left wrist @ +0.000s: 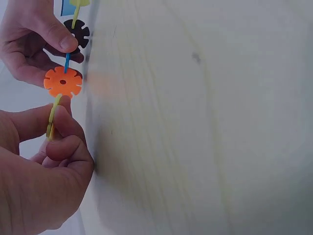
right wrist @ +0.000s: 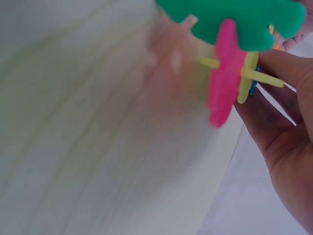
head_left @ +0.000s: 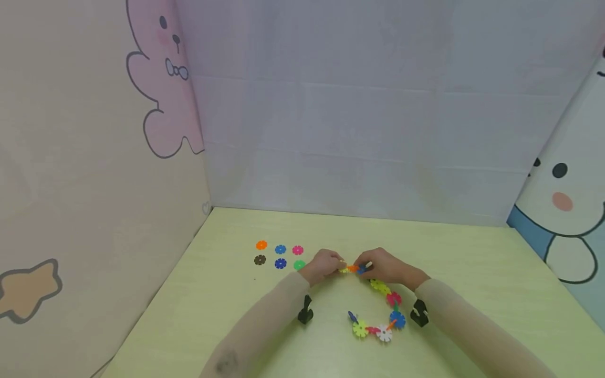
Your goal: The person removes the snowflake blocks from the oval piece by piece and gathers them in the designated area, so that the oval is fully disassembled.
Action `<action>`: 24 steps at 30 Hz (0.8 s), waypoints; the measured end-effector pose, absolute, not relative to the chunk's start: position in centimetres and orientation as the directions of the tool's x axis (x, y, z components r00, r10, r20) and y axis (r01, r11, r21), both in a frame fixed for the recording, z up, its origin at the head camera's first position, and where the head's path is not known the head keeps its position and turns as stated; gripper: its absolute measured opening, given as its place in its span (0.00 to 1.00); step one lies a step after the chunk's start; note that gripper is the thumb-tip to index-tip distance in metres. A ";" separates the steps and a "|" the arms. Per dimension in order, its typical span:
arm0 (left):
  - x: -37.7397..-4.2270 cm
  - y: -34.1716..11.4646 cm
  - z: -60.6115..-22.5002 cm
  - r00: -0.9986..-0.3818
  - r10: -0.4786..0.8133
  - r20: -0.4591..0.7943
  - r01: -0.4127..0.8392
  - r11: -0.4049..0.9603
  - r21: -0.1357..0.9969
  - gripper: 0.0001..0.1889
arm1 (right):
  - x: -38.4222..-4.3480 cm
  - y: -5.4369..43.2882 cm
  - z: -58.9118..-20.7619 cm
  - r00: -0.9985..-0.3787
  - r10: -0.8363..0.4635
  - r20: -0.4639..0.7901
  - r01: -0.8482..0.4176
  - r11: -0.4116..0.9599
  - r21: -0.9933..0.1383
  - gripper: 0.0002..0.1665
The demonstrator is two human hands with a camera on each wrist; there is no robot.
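Observation:
Between the thumb and fingers of my left hand [head_left: 323, 266] is a yellow notched plastic disc [left wrist: 53, 117], slotted against an orange disc [left wrist: 62, 83]. My right hand [head_left: 387, 266] pinches a black disc [left wrist: 82, 37], which a thin blue disc [left wrist: 67, 62] links to the orange one. From there the chain of discs curves round toward the front, through yellow, a pink disc [right wrist: 227, 81], a green disc [right wrist: 239, 22], a larger blue disc [head_left: 397, 319] and a white disc [head_left: 384, 333]. A dark blue disc [head_left: 352, 316] forms its near end. Fingers hide part of the joints.
Several loose discs lie in two rows left of my hands, among them an orange disc [head_left: 261, 245], a brown disc [head_left: 260, 260] and a green disc [head_left: 299, 265]. A pale table [head_left: 227, 325] meets a light back wall [head_left: 350, 131] and side walls with cartoon figures.

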State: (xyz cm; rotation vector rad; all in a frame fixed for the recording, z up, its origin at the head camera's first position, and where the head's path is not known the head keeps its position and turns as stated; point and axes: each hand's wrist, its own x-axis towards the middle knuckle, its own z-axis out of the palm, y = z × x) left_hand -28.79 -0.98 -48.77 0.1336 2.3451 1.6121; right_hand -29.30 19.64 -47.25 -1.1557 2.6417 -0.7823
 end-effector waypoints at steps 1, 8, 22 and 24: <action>-28.8 -1.0 -48.7 -0.956 0.226 -0.184 -0.088 0.378 0.922 0.06 | -29.4 19.7 -47.3 -0.692 -0.719 0.063 -0.639 0.569 -0.518 0.12; -28.9 -2.8 -47.5 -0.948 0.285 -0.140 0.032 0.526 0.850 0.08 | -29.5 19.6 -47.4 -0.703 -0.709 0.049 -0.624 0.583 -0.520 0.12; -29.4 -11.2 -46.4 -0.931 0.344 -0.119 0.067 0.482 0.873 0.08 | -29.1 19.6 -47.2 -0.737 -0.674 0.044 -0.578 0.595 -0.559 0.11; -29.3 -12.3 -46.4 -0.934 0.334 -0.127 0.055 0.487 0.872 0.08 | -29.1 19.6 -47.3 -0.740 -0.671 0.045 -0.574 0.595 -0.563 0.11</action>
